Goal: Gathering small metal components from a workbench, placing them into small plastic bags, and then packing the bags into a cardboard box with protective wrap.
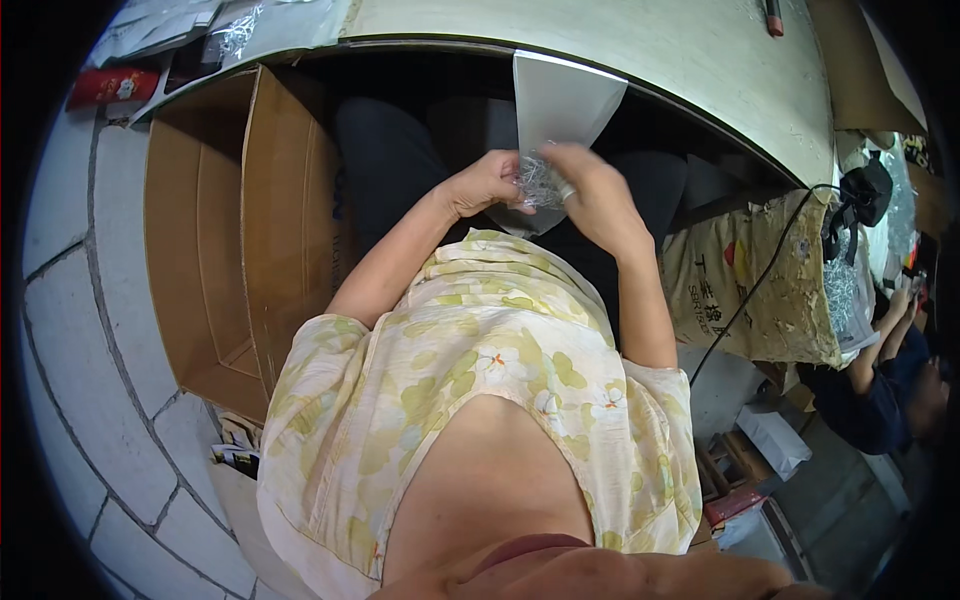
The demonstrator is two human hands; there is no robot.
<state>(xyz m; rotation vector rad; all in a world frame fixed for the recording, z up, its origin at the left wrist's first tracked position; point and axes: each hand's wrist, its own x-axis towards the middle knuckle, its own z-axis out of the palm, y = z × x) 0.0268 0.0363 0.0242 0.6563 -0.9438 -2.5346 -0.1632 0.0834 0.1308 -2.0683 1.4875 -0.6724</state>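
Observation:
My left hand (486, 183) is over my lap, its fingers bent round the edge of a tangled clump of thin, shiny silver pieces (539, 183); they look like fine wires or pins, too small to name surely. My right hand (602, 200) is at the clump's other side, its fingertips smeared by motion. A pale band shows on one of its fingers. Behind and under the clump, a smooth white sheet or panel (568, 100) slopes from the table edge down between my knees. The fingers and the clump hide part of it.
A pale table (690, 75) curves across the front. An open cardboard box (215, 250) stands at my left, near a red can (115, 87). On my right is a worn sack (745, 280) holding more shiny pieces, with a black cable (752, 290) across it. Another person (870, 390) sits far right.

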